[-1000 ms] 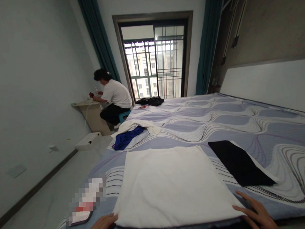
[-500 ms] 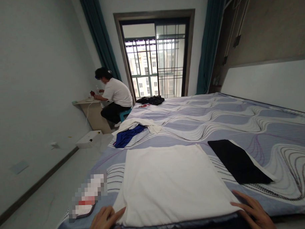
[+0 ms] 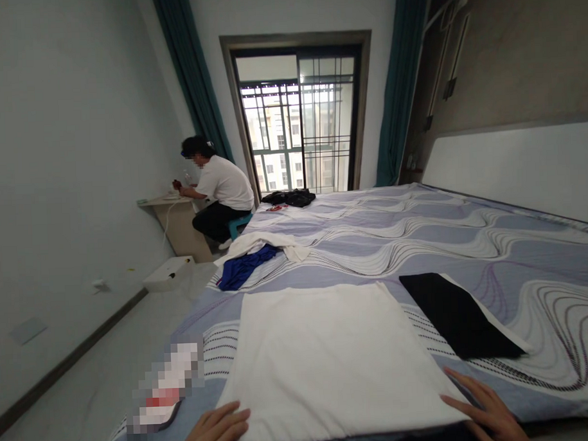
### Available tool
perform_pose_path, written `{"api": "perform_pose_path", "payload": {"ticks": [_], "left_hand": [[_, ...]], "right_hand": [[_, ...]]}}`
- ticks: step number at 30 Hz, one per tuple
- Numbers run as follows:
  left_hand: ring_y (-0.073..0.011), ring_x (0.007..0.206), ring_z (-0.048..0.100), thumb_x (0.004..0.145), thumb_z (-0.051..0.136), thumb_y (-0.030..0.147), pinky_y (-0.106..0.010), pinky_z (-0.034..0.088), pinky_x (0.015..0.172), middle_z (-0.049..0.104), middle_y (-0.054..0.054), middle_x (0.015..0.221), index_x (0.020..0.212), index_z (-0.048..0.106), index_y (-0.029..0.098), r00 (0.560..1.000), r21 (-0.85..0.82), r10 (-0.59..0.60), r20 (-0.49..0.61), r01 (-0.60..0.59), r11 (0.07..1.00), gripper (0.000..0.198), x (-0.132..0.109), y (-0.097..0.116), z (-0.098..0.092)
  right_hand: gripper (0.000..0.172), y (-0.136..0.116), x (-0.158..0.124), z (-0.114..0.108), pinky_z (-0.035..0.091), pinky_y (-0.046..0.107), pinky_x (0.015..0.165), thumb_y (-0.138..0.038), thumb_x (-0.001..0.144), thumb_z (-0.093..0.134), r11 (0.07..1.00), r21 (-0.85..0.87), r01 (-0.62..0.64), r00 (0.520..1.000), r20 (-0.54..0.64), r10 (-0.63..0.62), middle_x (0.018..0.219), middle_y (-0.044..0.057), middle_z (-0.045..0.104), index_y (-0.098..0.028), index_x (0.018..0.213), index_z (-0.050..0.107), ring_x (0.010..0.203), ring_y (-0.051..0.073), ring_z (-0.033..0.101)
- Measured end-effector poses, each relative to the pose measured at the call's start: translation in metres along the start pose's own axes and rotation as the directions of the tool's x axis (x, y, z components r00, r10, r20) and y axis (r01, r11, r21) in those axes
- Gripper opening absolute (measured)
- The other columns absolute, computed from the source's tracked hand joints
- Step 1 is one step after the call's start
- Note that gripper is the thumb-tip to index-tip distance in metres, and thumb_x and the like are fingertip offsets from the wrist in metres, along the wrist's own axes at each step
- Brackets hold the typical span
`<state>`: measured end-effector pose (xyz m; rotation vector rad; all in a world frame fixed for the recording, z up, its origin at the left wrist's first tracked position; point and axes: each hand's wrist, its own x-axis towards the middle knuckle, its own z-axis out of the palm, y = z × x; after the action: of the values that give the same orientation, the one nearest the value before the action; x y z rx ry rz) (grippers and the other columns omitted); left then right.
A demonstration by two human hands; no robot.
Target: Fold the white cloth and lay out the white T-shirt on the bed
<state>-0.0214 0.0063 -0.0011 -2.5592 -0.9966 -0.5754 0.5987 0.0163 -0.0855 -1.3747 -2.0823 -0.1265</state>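
While you are pressing your left hand (image 3: 215, 430) and right hand (image 3: 484, 408) flat, fingers spread, gripping nothing, on the white cloth (image 3: 328, 361) at lower centre, dragging either corner risks wrinkling it.

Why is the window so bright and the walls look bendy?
Head view: daylight floods through the window, washing out the view outside while the room stays dim; the wide lens bows the curtains and stretches the white cloth near both hands; a pixelated patch hides something on the bed.
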Motion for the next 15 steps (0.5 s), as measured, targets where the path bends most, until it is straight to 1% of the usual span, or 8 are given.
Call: {"api": "perform_pose_path", "payload": {"ticks": [2, 4, 7, 9, 10, 12, 14, 15], "left_hand": [[-0.0138, 0.106, 0.067, 0.089, 0.056, 0.028, -0.018, 0.054, 0.089, 0.074, 0.002, 0.114, 0.118, 0.062, 0.029, 1.0, -0.005, 0.018, -0.003, -0.018, 1.0, 0.03, 0.003, 0.0, -0.007], [-0.0138, 0.106, 0.067, 0.088, 0.054, 0.022, -0.019, 0.055, 0.089, 0.072, 0.002, 0.118, 0.124, 0.059, 0.029, 0.999, 0.03, 0.017, 0.032, -0.018, 0.999, 0.037, 0.008, 0.001, -0.012], [-0.0186, 0.118, 0.062, 0.083, 0.053, 0.015, -0.026, 0.056, 0.091, 0.065, 0.002, 0.129, 0.129, 0.056, 0.029, 0.995, 0.093, 0.048, 0.084, -0.056, 0.994, 0.048, 0.013, 0.0, -0.01], [-0.0205, 0.123, 0.058, 0.081, 0.053, 0.012, -0.03, 0.055, 0.094, 0.064, 0.002, 0.131, 0.132, 0.053, 0.029, 0.994, 0.1, 0.067, 0.086, -0.076, 0.992, 0.054, 0.014, -0.003, -0.007], [-0.02, 0.123, 0.058, 0.081, 0.052, 0.011, -0.03, 0.054, 0.097, 0.065, 0.002, 0.13, 0.134, 0.051, 0.029, 0.995, 0.086, 0.072, 0.076, -0.078, 0.993, 0.056, 0.014, -0.005, -0.006], [-0.0176, 0.122, 0.059, 0.082, 0.049, 0.008, -0.03, 0.049, 0.103, 0.067, 0.001, 0.126, 0.139, 0.045, 0.028, 0.998, 0.021, 0.043, 0.04, -0.044, 0.999, 0.061, 0.013, -0.007, -0.009], [-0.0169, 0.122, 0.058, 0.084, 0.043, 0.007, -0.033, 0.045, 0.107, 0.068, 0.0, 0.125, 0.142, 0.041, 0.029, 1.0, -0.082, -0.021, 0.002, 0.021, 0.996, 0.062, 0.009, -0.005, -0.017], [-0.0175, 0.123, 0.058, 0.086, 0.039, 0.007, -0.035, 0.045, 0.108, 0.068, -0.001, 0.126, 0.141, 0.042, 0.031, 0.997, -0.133, -0.075, -0.016, 0.072, 0.989, 0.06, 0.006, -0.001, -0.021]], "right_hand": [[0.031, 0.001, -0.001, 0.001, 0.054, 0.046, 0.095, -0.044, 0.087, 0.054, 0.999, 0.014, -0.028, 1.0, -0.004, 0.029, 0.139, 0.001, 0.056, -0.039, 0.113, 0.071, 0.122, 0.031, 0.056], [0.03, 0.002, -0.001, 0.002, 0.054, 0.047, 0.095, -0.046, 0.087, 0.053, 0.998, 0.03, -0.053, 0.998, -0.013, 0.054, 0.139, 0.001, 0.055, -0.038, 0.111, 0.072, 0.122, 0.031, 0.056], [0.03, 0.0, 0.001, 0.001, 0.054, 0.047, 0.095, -0.047, 0.087, 0.054, 0.997, 0.044, -0.069, 0.998, -0.006, 0.069, 0.137, 0.003, 0.057, -0.037, 0.108, 0.073, 0.122, 0.031, 0.056], [0.03, -0.003, 0.004, -0.001, 0.053, 0.047, 0.096, -0.049, 0.086, 0.056, 0.995, 0.06, -0.082, 0.997, 0.005, 0.082, 0.137, 0.003, 0.057, -0.037, 0.107, 0.074, 0.122, 0.031, 0.056], [0.03, -0.005, 0.005, -0.003, 0.053, 0.047, 0.097, -0.049, 0.086, 0.056, 0.993, 0.074, -0.091, 0.996, 0.004, 0.091, 0.136, 0.003, 0.058, -0.036, 0.106, 0.074, 0.122, 0.031, 0.056], [0.029, -0.009, 0.006, -0.008, 0.052, 0.048, 0.098, -0.047, 0.087, 0.055, 0.988, 0.111, -0.105, 0.994, -0.008, 0.107, 0.135, 0.002, 0.059, -0.035, 0.105, 0.075, 0.124, 0.031, 0.055], [0.027, -0.012, 0.003, -0.013, 0.051, 0.047, 0.099, -0.043, 0.088, 0.055, 0.982, 0.163, -0.098, 0.994, -0.032, 0.104, 0.132, 0.002, 0.061, -0.034, 0.104, 0.075, 0.126, 0.031, 0.053], [0.026, -0.013, 0.001, -0.016, 0.051, 0.046, 0.1, -0.041, 0.088, 0.055, 0.977, 0.192, -0.087, 0.994, -0.045, 0.098, 0.13, 0.002, 0.063, -0.034, 0.102, 0.075, 0.126, 0.031, 0.052]]}}
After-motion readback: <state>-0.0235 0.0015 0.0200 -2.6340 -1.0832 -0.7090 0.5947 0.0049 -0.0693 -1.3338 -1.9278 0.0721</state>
